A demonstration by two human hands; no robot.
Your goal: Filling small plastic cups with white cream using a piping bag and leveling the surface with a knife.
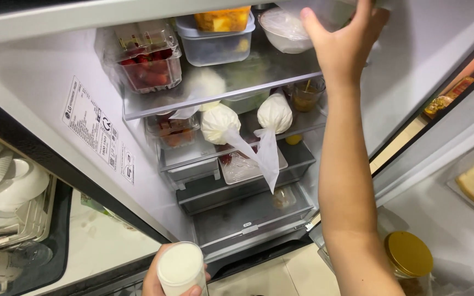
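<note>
I look down into an open fridge. My right hand point(342, 38) reaches up to the top shelf point(193, 98), fingers on a clear container at the upper right edge, next to a white covered bowl point(282, 30). My left hand point(163, 279) holds a white cup point(181, 269) low in front of the fridge. On the top shelf sit a clear box of strawberries point(148, 57) and a lidded plastic tub point(215, 41) with an orange-filled container point(223, 19) on it.
Two tied white plastic bags point(248, 123) lie on the middle shelf by a small glass point(305, 94). Drawers point(248, 214) sit below. A dish rack with white plates point(9, 186) is at left. A gold-lidded jar point(408, 253) stands in the door at right.
</note>
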